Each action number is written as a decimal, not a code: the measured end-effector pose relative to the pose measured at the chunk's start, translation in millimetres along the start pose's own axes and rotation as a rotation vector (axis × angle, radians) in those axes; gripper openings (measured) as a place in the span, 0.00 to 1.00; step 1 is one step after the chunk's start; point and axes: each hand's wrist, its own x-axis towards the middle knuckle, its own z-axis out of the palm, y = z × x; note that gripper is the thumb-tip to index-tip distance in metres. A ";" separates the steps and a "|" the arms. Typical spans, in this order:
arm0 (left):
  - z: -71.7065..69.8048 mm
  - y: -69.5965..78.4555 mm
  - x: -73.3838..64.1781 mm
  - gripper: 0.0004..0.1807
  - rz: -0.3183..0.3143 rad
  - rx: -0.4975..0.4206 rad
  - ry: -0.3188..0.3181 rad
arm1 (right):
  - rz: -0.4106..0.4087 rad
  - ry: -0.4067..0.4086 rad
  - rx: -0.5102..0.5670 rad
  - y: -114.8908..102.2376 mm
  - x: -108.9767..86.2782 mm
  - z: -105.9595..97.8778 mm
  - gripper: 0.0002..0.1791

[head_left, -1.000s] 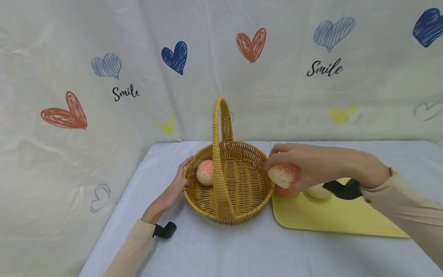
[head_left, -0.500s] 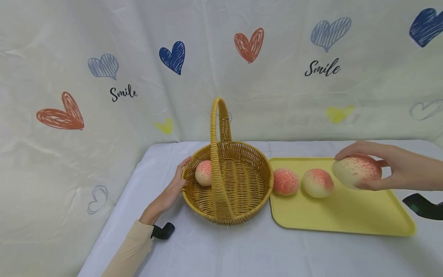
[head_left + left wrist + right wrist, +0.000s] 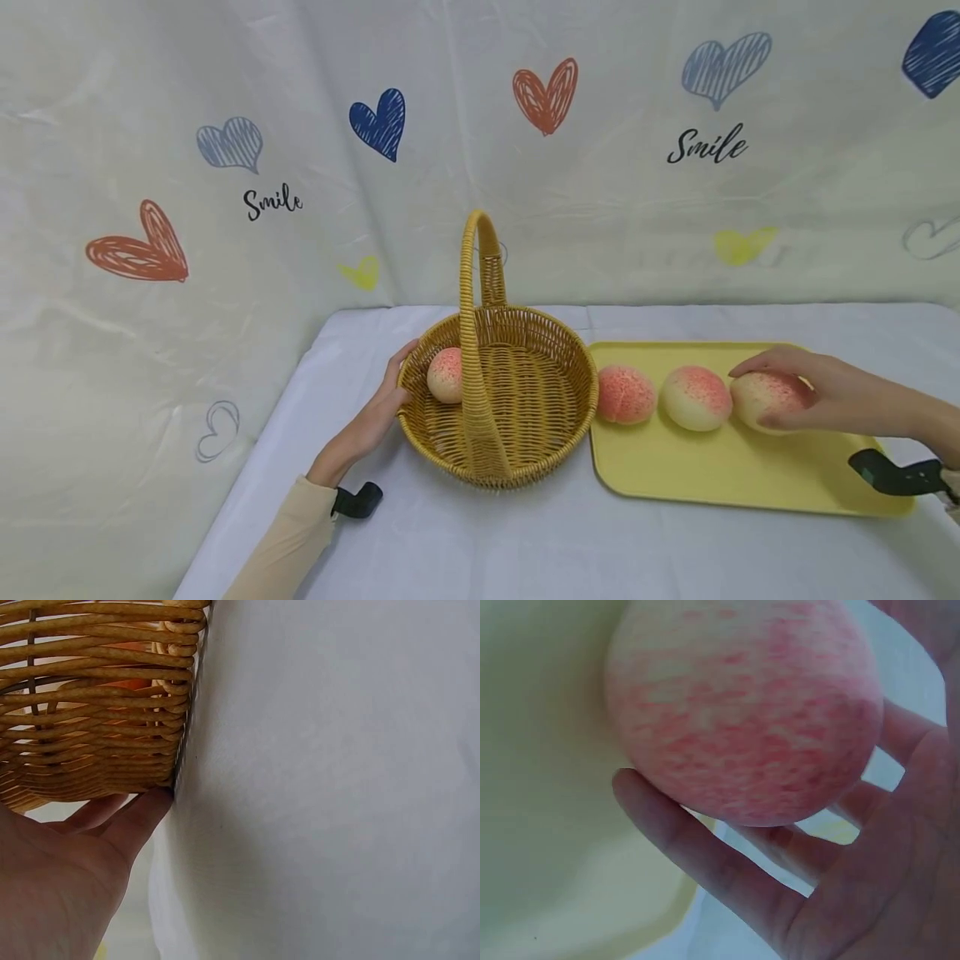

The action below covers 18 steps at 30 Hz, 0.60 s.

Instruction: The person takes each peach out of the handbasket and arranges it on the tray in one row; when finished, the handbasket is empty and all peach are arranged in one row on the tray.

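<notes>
My left hand [image 3: 367, 429] holds the left side of a round wicker basket [image 3: 528, 404] with a tall arched handle. In the left wrist view its fingers [image 3: 142, 817] lie against the woven wall [image 3: 97, 742]. One pink and cream peach [image 3: 445, 375] sits inside, partly covered by the handle. At the right, my right hand [image 3: 840, 396] grips a speckled peach [image 3: 767, 398] low over a yellow tray [image 3: 705, 475]. The right wrist view shows thumb and fingers around that peach [image 3: 742, 720]. Beside it lie a half-pink peach [image 3: 696, 398] and a redder peach [image 3: 626, 395].
The tray's left end meets the basket's right side. Both stand on a table with a white cloth [image 3: 480, 542]. Behind rises a pale curtain [image 3: 615, 183] printed with hearts and "Smile".
My right hand first moved right from beside the basket with the peach, then came down and slightly left with it to the tray, beside the other two. My left hand stayed on the basket.
</notes>
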 end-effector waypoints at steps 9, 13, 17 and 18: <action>0.5 -0.3 -0.7 0.43 0.003 0.007 0.004 | 0.003 -0.005 -0.160 -10.7 9.6 0.2 0.29; 0.5 0.8 -0.7 0.43 0.001 0.010 0.006 | 0.030 -0.025 -0.185 -16.1 11.4 -0.1 0.30; 0.7 0.3 -0.1 0.43 0.000 0.009 0.004 | 0.065 -0.037 -0.186 -19.4 11.3 0.2 0.32; 0.7 -0.2 0.2 0.43 0.000 0.009 0.003 | 0.069 -0.036 -0.195 -19.5 11.2 0.1 0.32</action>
